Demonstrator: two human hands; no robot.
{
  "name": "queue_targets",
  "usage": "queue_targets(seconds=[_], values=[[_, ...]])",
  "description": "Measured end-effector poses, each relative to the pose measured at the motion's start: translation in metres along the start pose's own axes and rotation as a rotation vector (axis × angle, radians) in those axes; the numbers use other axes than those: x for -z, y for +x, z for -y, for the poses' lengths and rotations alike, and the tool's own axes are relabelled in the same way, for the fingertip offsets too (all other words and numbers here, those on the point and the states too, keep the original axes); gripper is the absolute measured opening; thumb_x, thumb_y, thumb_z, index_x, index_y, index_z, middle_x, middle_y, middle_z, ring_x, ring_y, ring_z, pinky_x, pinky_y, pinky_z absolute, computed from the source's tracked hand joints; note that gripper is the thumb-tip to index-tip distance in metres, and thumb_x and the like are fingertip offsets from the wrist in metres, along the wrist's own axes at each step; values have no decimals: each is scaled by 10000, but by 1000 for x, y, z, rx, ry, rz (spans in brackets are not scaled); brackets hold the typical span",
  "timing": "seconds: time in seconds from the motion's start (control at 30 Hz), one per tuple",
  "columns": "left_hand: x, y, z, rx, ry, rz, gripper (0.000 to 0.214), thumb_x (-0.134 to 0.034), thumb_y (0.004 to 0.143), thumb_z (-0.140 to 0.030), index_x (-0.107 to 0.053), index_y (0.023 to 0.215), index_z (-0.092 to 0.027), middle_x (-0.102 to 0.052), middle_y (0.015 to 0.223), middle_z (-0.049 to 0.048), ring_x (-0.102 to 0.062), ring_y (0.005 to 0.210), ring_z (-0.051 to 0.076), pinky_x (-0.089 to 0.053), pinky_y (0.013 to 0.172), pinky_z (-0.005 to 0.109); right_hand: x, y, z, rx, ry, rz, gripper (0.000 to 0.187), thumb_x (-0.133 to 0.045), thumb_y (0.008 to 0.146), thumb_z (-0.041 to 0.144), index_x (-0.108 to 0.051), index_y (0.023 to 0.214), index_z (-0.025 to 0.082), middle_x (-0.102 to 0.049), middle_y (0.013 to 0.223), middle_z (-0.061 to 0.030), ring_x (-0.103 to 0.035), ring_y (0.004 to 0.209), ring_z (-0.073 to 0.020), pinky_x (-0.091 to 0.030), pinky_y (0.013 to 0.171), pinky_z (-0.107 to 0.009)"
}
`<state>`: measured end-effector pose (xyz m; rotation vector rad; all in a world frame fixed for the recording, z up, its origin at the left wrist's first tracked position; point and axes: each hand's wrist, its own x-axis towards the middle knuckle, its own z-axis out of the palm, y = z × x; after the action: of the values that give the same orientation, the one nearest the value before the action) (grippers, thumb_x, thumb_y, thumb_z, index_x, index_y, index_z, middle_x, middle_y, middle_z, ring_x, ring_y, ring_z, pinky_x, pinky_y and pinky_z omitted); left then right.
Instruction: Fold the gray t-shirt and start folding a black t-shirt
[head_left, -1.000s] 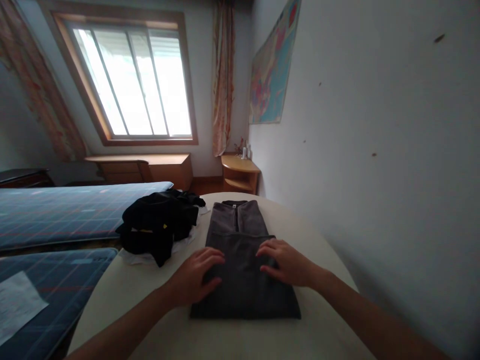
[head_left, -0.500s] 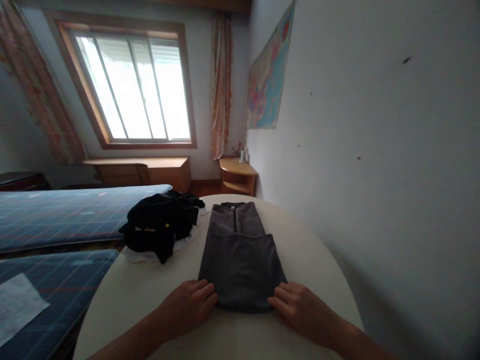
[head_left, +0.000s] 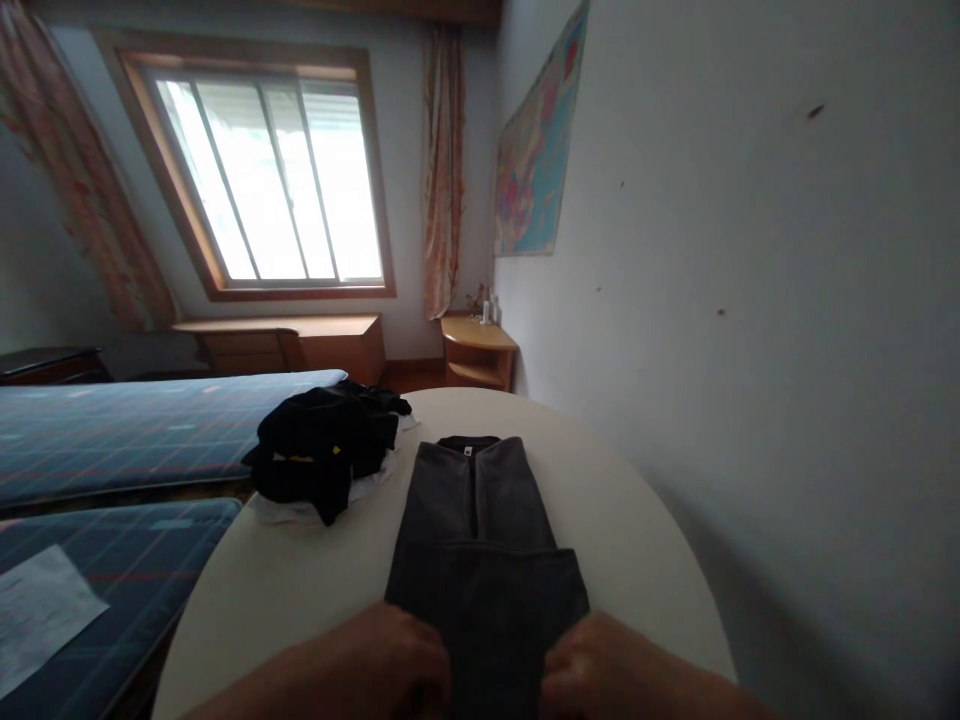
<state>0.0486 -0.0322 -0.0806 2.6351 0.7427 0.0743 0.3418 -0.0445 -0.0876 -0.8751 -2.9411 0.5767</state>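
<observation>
A folded dark grey garment [head_left: 480, 550] lies on the round white table [head_left: 300, 590], its collar pointing away from me. My left hand [head_left: 390, 660] and my right hand [head_left: 600, 665] sit at the bottom of the view, one on each near corner of the garment. Both have their fingers curled in on the cloth's near edge. The fingertips themselves are hidden under the knuckles.
A heap of black clothes [head_left: 322, 450] on something white lies at the table's far left. Two beds with blue plaid covers [head_left: 135, 420] stand left, the nearer with a paper sheet [head_left: 37, 615]. A bare wall runs close on the right. A corner shelf [head_left: 476, 350] stands beyond the table.
My hands slid from the garment's top to its near corners and closed on them. The garment has come toward me across the table.
</observation>
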Motion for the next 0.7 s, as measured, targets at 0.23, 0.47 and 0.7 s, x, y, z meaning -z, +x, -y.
queue_targets(seconds=[0.23,0.47,0.7], values=[[36,54,40,238,162,-168,561,-719,795,-425,-558,1293,-222,-659,1217,100,-622,1104,303,-489,944,416,39,37,-39,-320,-53,-255,328,-628,880,333,-676,1173,194,-685,1097,-92,-628,1014,-243,-472,882,-338],[29,63,51,317,136,-80,363,-676,805,-468,-651,1072,-223,-722,1034,85,-688,950,297,-518,813,366,32,46,-53,-374,-61,-184,277,-642,875,359,-703,1074,176,-674,1046,-102,-605,992,-253,-451,870,-357],[25,58,49,255,-113,-131,474,-646,851,-289,-563,1317,-262,-684,1232,56,-644,1125,251,-485,960,354,29,46,-51,-407,51,-198,166,-646,853,277,-625,987,181,-681,991,-66,-625,891,-210,-430,761,-301]])
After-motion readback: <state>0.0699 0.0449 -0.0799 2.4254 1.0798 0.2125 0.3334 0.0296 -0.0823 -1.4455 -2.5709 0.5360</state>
